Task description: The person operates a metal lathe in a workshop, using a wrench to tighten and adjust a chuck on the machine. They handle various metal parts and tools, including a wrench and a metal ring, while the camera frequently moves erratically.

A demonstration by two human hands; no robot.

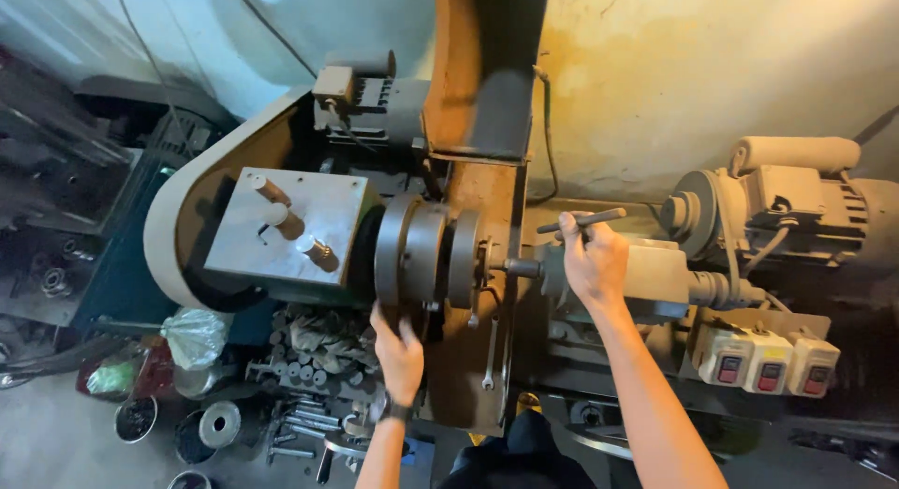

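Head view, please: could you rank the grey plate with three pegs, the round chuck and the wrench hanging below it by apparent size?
1. Grey plate with pegs, largest.
2. Round chuck, gripped underneath by the left hand.
3. Hanging wrench, clearly smallest.

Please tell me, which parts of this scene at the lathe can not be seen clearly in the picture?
- Head view: the fingers of the left hand curl behind the chuck, so their grip is hidden.
- The right hand covers the base of the lever.
- The workpiece in the chuck is too small to identify.
- The small parts on the floor are dark and blurred.
- The motor is cut off by the right edge.
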